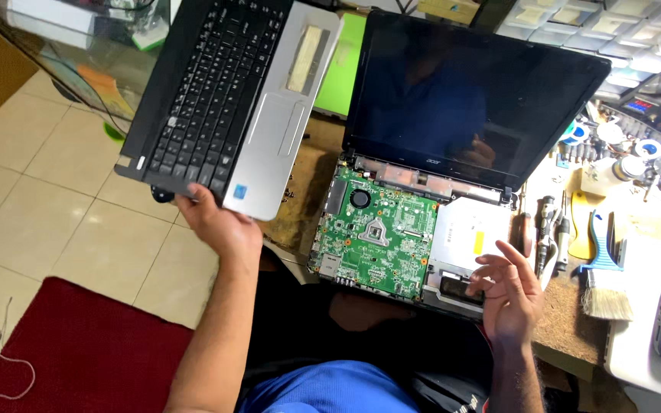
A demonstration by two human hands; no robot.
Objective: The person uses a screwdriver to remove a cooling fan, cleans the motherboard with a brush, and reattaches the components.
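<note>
Left hand (219, 222): fingers shut on the corner of the black and silver laptop keyboard cover (231, 99), held up over the tiled floor (55, 191).
Right hand (508, 289): fingers open and spread, holding nothing, just over the open laptop base (468, 237).
Laptop base: it holds a green circuit board (376, 233) and a silver drive.
Tabletop (568, 306): a brush (602, 287) and screwdrivers (548, 229) lie near the right hand.
</note>
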